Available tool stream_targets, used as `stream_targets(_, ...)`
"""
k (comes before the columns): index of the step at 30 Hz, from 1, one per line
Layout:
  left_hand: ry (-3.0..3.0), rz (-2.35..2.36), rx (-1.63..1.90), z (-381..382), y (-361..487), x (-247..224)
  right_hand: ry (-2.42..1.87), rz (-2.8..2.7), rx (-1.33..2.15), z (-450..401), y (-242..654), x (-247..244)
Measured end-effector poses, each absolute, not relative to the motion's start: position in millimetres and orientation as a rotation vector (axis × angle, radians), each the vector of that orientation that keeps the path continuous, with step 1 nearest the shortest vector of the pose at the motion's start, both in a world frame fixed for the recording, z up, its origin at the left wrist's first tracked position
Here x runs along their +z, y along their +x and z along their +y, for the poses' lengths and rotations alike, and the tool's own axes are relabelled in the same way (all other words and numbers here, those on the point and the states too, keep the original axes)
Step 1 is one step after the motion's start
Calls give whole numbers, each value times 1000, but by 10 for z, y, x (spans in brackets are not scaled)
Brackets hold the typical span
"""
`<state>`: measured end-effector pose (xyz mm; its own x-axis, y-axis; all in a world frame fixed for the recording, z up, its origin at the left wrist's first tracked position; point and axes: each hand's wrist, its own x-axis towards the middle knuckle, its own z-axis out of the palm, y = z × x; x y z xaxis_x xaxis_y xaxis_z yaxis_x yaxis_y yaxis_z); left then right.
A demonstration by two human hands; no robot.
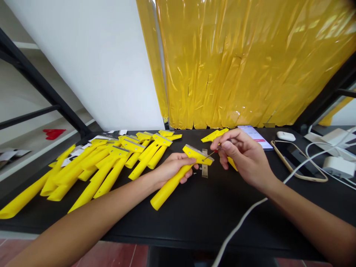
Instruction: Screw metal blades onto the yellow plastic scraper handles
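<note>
My left hand (175, 167) is shut around a yellow plastic scraper (172, 185) near its flat head, which has a metal edge. My right hand (241, 152) pinches a small screwdriver (213, 153) with a red part, and its thin shaft reaches the scraper's head. Another yellow scraper (214, 135) lies partly hidden behind my right hand. A loose steel blade (204, 170) and tiny screws (194, 173) lie on the table just below the held head. Many similar scrapers (111, 167) lie heaped to the left.
The black table (194, 226) holds a phone (256, 137), a white earbud case (286, 136), a phone with a gold edge (294, 163), and white chargers (338, 167) with cables. A yellow plastic curtain (244, 63) hangs behind. Black shelf frames stand at both sides.
</note>
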<state>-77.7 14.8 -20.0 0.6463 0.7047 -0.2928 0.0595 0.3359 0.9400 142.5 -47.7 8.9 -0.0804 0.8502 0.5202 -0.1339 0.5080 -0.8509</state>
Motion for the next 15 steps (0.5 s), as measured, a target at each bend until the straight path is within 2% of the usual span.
stream_targets(15, 1195, 805, 510, 127, -760, -185, -826, -1426, 794, -494, 1421, 85)
